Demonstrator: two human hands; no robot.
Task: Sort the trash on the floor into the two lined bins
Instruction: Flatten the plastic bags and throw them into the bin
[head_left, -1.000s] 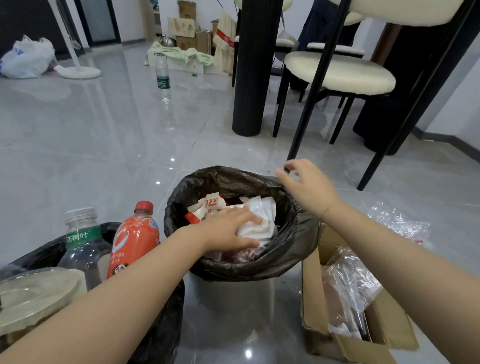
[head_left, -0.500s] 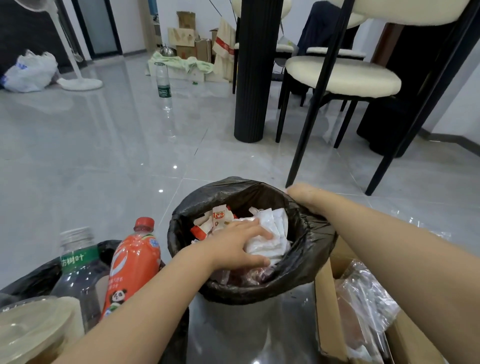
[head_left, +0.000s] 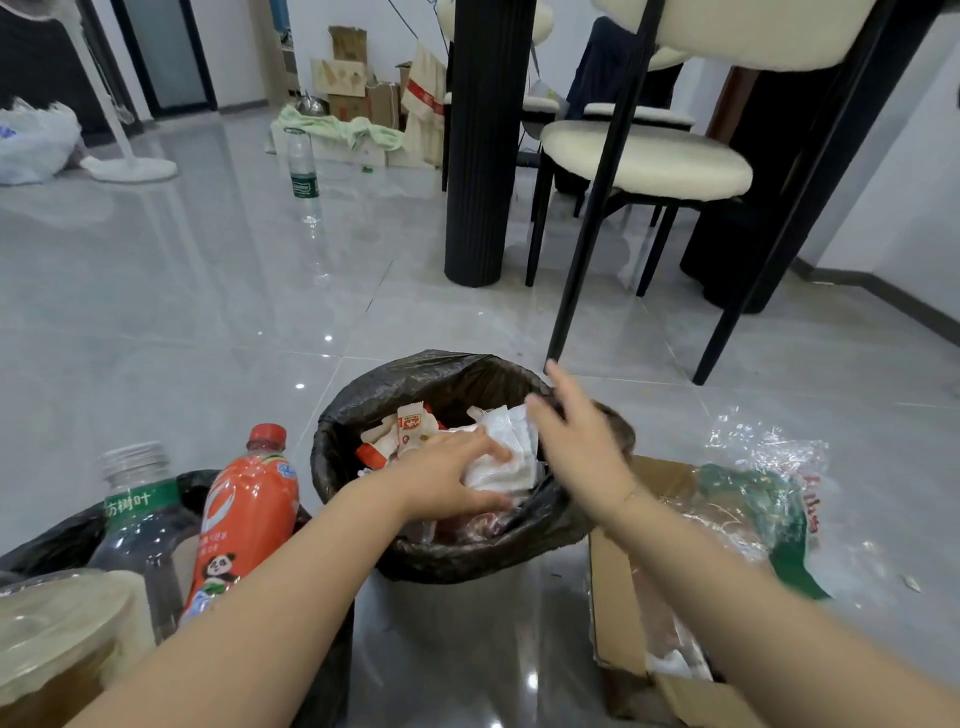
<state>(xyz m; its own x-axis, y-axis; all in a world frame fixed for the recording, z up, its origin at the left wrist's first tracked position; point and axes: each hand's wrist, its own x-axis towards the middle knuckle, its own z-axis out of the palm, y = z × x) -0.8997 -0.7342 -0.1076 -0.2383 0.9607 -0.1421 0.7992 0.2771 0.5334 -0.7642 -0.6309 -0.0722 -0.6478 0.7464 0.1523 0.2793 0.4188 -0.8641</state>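
Observation:
A silver bin with a black liner (head_left: 363, 405) stands in front of me, filled with white paper (head_left: 511, 457) and wrappers (head_left: 410, 423). My left hand (head_left: 452, 475) lies flat on that trash, fingers straight, pressing on the white paper. My right hand (head_left: 576, 441) hovers over the bin's right rim, fingers spread and holding nothing. A second black-lined bin (head_left: 62, 540) at lower left holds an orange bottle (head_left: 244, 519), a clear green-labelled bottle (head_left: 135, 525) and a lidded cup (head_left: 52, 629).
A cardboard box (head_left: 618, 582) with clear plastic wrap (head_left: 763, 499) sits right of the bin. A water bottle (head_left: 303, 166) stands on the tiled floor farther back. A black pillar (head_left: 480, 140) and a chair (head_left: 644, 161) stand beyond the bin.
My right hand has let go of the bin's far right rim and lifted over it with fingers spread. My left hand stays pressed on the white paper.

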